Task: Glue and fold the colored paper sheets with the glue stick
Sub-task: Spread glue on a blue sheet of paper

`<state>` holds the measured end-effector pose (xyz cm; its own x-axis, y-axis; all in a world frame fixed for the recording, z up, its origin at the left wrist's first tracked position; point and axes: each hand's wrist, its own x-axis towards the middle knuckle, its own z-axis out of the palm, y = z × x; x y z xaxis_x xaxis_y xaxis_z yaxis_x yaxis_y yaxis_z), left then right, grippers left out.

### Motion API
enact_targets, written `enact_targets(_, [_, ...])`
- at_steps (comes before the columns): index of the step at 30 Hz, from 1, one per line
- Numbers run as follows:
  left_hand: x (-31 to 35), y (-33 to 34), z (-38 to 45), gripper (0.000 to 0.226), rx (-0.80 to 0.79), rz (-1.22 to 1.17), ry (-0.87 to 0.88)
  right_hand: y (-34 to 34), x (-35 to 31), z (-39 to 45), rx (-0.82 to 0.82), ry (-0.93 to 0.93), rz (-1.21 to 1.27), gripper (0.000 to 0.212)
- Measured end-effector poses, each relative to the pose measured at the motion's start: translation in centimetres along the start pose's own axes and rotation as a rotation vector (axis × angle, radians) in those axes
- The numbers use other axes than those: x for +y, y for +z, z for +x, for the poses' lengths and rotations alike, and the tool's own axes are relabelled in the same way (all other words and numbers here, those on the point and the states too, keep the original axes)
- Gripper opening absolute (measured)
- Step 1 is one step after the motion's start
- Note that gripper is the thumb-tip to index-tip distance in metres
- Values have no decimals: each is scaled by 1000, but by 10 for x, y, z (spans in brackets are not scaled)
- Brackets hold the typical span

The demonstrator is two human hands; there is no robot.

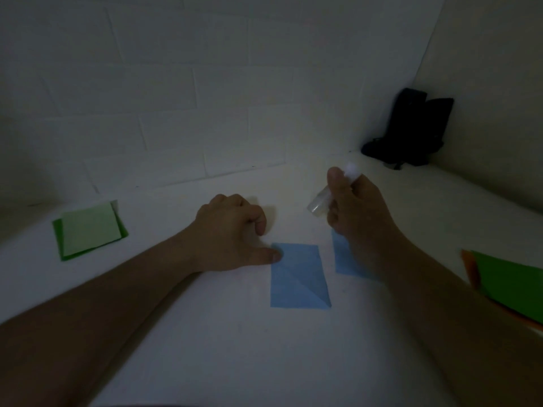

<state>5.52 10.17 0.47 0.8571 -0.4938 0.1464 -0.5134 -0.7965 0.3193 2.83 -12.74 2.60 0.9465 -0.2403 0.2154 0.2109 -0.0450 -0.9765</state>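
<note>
Midway through a paper craft, a person works at a dim white table. Their right hand is raised at about two o'clock from the table's centre, thumb and fingers wrapped round a clear glue stick, whose pale end pokes out above the fingers; whether the cap is on cannot be told. Their left hand rests at about eleven o'clock, fingers loosely curled and gripping nothing, while the thumb presses the near corner of a folded blue sheet, apparently to keep it from sliding once glue is applied. A second blue sheet lies just beside it at three o'clock, partly hidden under the right wrist. A folded green stack sits well apart at nine o'clock, seemingly finished pieces set aside. More green paper over an orange sheet waits at the right edge, likely the supply. A dark bag stands in the far corner
</note>
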Motion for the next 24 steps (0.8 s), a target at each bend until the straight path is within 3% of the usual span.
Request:
enact_targets(2, [0, 0, 0, 68, -2, 0, -6, 0, 2, -2, -64, -44, -47, 31])
enact_targets(5, [0, 1, 1, 66, -13, 13, -11, 1, 8, -6, -199, -237, -436, 31])
enact_targets(8, [-1, 2, 1, 60, -12, 35, -9, 7, 10, -10, -346, -345, -630, 37])
enact_targets(10, [0, 3, 1, 57, -10, 47, -15, 12, 9, -11, -402, -359, -671, 18])
enact_targets(16, [0, 7, 0, 54, 0, 65, -26, 20, 16, -10, -459, -409, -678, 25])
enact_targets(24, [4, 5, -2, 71, -44, 88, -60, 25, 18, -12, -501, -427, -671, 21])
